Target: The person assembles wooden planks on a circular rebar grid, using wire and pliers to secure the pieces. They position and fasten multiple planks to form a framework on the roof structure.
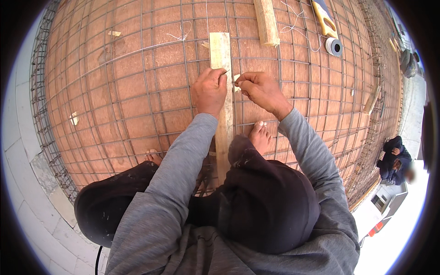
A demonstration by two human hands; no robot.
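Note:
A long pale wooden board (pixel 220 49) lies lengthwise in front of me, on a grid of steel bars (pixel 169 91) over reddish-brown plywood sheets (pixel 128 114). My left hand (pixel 210 91) is closed over the board, thumb against fingers, with a small dark tip showing at the thumb. Just right of the board, my right hand (pixel 262 91) pinches something thin and dark between thumb and fingertips. Both small things are too tiny to name. The two hands are close together but apart. A small pale wood scrap (pixel 237 88) shows under the right fingertips.
A thick timber piece (pixel 266 23), a handsaw (pixel 326 20) and a spool of white string (pixel 333 46) lie at the far right. Loose string (pixel 293 18) trails nearby. My bare right foot (pixel 260 136) stands among the bars. Another person (pixel 393 158) is beyond the right edge.

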